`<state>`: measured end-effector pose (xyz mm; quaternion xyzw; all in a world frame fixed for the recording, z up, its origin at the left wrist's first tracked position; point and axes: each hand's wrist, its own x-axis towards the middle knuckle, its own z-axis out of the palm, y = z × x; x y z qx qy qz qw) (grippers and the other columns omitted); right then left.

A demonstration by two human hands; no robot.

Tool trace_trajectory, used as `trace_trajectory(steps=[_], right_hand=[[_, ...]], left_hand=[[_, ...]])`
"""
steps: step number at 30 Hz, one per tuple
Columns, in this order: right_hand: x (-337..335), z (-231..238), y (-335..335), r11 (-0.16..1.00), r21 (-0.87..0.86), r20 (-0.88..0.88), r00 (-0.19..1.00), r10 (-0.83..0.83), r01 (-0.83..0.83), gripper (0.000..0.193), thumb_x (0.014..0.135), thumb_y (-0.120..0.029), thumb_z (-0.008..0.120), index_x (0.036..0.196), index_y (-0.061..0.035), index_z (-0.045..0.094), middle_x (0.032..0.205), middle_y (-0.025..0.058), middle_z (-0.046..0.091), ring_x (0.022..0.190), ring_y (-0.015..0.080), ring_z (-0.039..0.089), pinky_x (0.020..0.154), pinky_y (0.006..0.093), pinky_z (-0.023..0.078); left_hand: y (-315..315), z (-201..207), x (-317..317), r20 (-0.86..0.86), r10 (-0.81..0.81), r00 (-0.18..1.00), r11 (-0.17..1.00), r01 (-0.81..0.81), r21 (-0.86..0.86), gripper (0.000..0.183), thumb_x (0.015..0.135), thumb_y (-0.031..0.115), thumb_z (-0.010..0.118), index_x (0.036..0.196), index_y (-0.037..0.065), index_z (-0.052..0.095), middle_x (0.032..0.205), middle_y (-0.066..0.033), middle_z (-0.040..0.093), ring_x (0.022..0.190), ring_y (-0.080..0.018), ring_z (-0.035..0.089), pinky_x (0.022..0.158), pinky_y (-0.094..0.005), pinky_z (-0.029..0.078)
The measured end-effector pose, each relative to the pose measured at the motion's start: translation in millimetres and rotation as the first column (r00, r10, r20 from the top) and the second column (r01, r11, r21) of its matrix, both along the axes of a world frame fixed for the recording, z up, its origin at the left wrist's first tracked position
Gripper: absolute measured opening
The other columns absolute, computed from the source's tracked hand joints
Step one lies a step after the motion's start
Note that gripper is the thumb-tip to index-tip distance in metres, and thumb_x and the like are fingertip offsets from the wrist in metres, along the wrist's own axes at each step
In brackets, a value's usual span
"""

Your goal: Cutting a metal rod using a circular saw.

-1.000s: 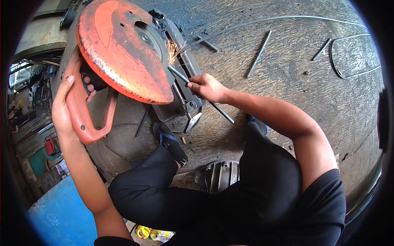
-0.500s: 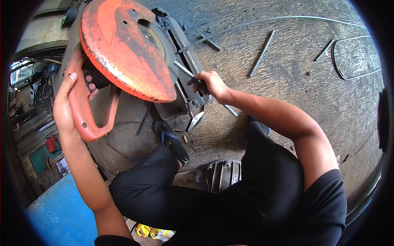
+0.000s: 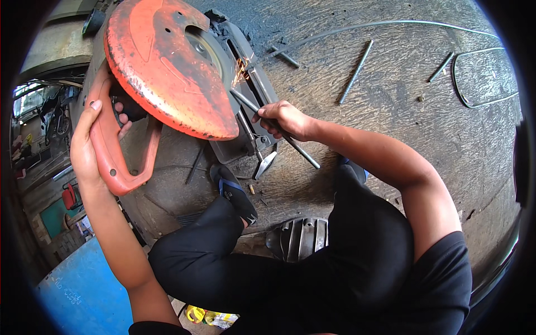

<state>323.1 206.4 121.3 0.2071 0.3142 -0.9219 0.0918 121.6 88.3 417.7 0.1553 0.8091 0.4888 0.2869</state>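
Observation:
My left hand (image 3: pixel 89 128) is wrapped round the orange handle (image 3: pixel 106 142) of a cut-off saw. The saw's worn orange blade guard (image 3: pixel 167 72) covers most of its disc (image 3: pixel 202 47). In my right hand (image 3: pixel 283 121) is a thin metal rod (image 3: pixel 303 154), slanting from the disc's edge down toward my feet. The rod's far end touches the disc, and orange sparks (image 3: pixel 240 71) fly up there. Under the rod lies the saw's dark base (image 3: pixel 257 84), with a clamp screw and its pale crank handle (image 3: pixel 266 164).
Cut rods (image 3: pixel 355 72) lie scattered on the worn floor to the right, with a bent wire loop (image 3: pixel 456 78) farther over. My sandalled foot (image 3: pixel 234 192) is close to the saw base. A finned metal part (image 3: pixel 301 239) sits between my legs; a blue panel (image 3: pixel 84 287) stands at lower left.
Sparks now spray where the rod meets the disc. The guard and handle have shifted slightly left, and the rod's upper end has moved a little left and down.

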Motion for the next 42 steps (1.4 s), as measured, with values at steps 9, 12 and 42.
trace_trajectory(steps=[9,12,42], right_hand=[[-1.4,-2.2,-5.1,0.924,0.382,-0.028,0.999,-0.017,0.026,0.029,0.098,-0.023,0.049,0.088,-0.0008,0.064,0.061,-0.0001,0.053,0.049,0.0079,0.048,0.046,0.026,0.039],[-2.8,-3.6,-5.0,0.842,0.54,-0.021,1.0,-0.011,0.02,0.028,0.095,-0.023,0.053,0.083,0.0006,0.064,0.057,0.0048,0.054,0.05,0.0119,0.05,0.05,0.0312,0.041],[-5.1,-12.7,-5.6,0.98,0.188,0.039,0.996,-0.076,0.067,0.01,0.095,-0.016,0.055,0.093,-0.0062,0.052,0.073,0.003,0.059,0.059,0.0094,0.053,0.05,0.024,0.042]], left_hand=[[3.2,-0.2,2.4,-0.018,0.038,0.999,0.999,-0.038,-0.031,0.05,0.09,0.03,0.055,0.127,-0.003,0.048,0.099,-0.0089,0.056,0.082,-0.0156,0.057,0.079,-0.0312,0.049],[1.0,0.3,-0.2,-0.01,0.033,0.999,0.999,-0.033,-0.02,0.048,0.088,0.029,0.058,0.125,-0.002,0.051,0.099,-0.0096,0.058,0.082,-0.0169,0.058,0.078,-0.0318,0.05],[3.4,-1.9,2.6,-0.027,0.039,0.999,0.999,-0.039,-0.031,0.05,0.091,0.03,0.055,0.128,-0.003,0.047,0.095,-0.0074,0.056,0.079,-0.014,0.057,0.075,-0.0292,0.048]])
